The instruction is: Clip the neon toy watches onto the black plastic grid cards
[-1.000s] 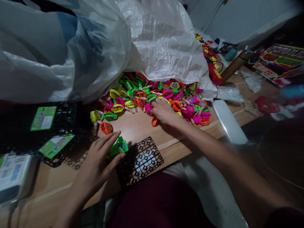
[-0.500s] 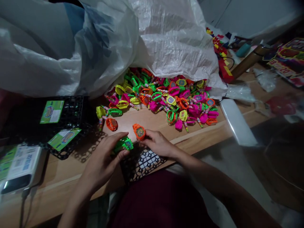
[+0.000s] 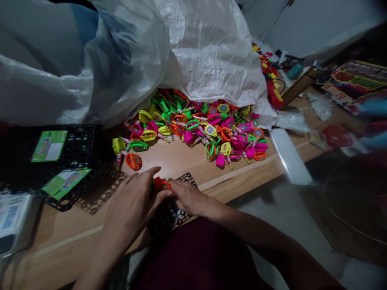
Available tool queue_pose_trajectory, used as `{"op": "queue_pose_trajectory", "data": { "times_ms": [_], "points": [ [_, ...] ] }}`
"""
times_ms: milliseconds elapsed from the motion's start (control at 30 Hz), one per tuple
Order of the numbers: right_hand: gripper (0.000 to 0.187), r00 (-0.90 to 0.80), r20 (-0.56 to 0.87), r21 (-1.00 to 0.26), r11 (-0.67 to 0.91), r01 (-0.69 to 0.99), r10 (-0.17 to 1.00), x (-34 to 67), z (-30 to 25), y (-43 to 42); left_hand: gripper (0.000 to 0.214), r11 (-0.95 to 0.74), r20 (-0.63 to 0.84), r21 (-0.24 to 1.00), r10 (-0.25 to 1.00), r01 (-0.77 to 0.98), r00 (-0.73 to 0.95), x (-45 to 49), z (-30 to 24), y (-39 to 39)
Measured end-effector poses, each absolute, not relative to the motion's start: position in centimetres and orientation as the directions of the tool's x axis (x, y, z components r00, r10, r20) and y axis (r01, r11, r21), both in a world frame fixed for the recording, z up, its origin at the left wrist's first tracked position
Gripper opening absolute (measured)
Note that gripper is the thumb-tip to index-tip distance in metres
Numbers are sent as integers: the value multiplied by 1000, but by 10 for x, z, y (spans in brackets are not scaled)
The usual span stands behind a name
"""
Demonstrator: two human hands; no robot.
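Observation:
My left hand (image 3: 137,197) is closed around a green toy watch, of which only a sliver shows behind the fingers. Between my two hands sits an orange toy watch (image 3: 162,184), its lower part covered by my left thumb. The fingers of my right hand (image 3: 187,196) pinch that orange watch from the right. Beneath both hands lies a black lattice tray (image 3: 188,181) at the table's front edge. Another orange toy watch (image 3: 133,161) rests on the table just beyond my left hand. Farther back is a heap of colourful toy watches (image 3: 210,129).
A large white plastic sack (image 3: 211,68) rises behind the heap. Black crates (image 3: 81,141) with green cards (image 3: 50,146) stand at left, near a white device (image 3: 18,221). On the right are a white flat box (image 3: 290,157), a brown flask (image 3: 302,84) and plastic bags.
My right hand has brought the orange watch left and down against my left hand. The green watch has become mostly hidden. The view has shifted slightly to the right.

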State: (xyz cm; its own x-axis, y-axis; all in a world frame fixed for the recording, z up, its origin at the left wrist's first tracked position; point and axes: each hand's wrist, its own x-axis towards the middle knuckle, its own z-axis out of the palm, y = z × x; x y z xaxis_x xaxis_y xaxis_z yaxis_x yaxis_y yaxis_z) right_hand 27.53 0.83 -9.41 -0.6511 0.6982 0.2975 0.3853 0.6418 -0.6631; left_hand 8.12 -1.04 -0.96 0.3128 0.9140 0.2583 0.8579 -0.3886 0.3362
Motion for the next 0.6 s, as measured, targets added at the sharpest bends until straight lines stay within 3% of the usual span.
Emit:
{"op": "queue_pose_trajectory", "data": {
  "times_ms": [100,167,267,333,467,600],
  "points": [
    [22,-608,357,-651,656,382,709,312,-63,20,66,-381,242,292,917,877,318,90,-11,-7],
    [17,-476,401,-594,618,515,783,351,-41,26,58,-396,251,308,911,865,328,89,-13,-7],
    [12,-174,345,-431,320,844,922,413,-25,32,53,-408,277,343,904,846,324,86,-14,-9],
    [16,-16,238,-376,107,920,971,442,-31,33,56,-402,280,367,908,839,312,85,-15,-10],
    [25,61,119,-492,6,871,991,456,-62,30,70,-375,260,394,921,839,289,83,-15,-10],
    [27,92,236,-628,80,774,967,430,-74,24,73,-388,224,379,919,840,324,82,-12,-9]
  ]
}}
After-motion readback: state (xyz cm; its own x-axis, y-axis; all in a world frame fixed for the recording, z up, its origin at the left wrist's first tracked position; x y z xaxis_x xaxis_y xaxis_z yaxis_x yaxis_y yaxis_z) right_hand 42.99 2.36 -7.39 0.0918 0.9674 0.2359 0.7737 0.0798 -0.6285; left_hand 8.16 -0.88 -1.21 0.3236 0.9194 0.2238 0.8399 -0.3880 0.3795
